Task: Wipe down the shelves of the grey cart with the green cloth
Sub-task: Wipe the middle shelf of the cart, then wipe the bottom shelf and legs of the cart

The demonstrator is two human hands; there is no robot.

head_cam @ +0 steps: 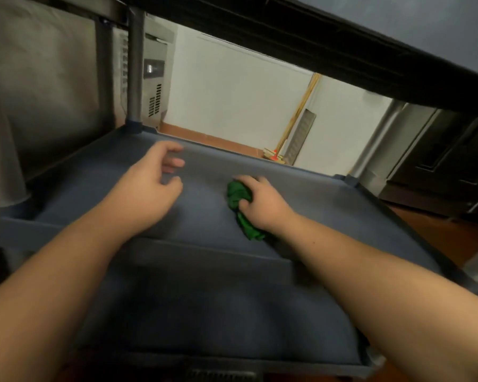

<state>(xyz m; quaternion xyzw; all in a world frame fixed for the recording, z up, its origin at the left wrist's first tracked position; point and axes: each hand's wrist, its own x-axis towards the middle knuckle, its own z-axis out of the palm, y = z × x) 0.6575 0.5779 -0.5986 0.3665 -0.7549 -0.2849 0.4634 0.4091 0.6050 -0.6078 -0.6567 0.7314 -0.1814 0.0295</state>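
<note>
Nearest the camera, two bare forearms reach forward over the front lip of a grey cart's shelf (204,312). A second shelf (342,194) sits a step higher and further in, and both hands are over it.

The right hand (262,202) lies palm down on this shelf with its fingers curled round a bunched green cloth (239,201); the cloth sticks out from under the palm toward the left and trails back toward the wrist, touching the shelf surface. The left hand (152,186) is to the left of the cloth and apart from it, fingers loosely bent and spread, holding nothing; whether it touches the shelf or floats just above it cannot be told.

A dark upright post (135,67) rises from the shelf's far left corner. Overhead, the underside of an upper shelf (342,37) cuts across the top of the view.

Beyond the cart, a white wall (232,92) meets an orange-tiled floor (204,137). A broom (273,155) leans against the wall, with a grey appliance (156,78) at far left
</note>
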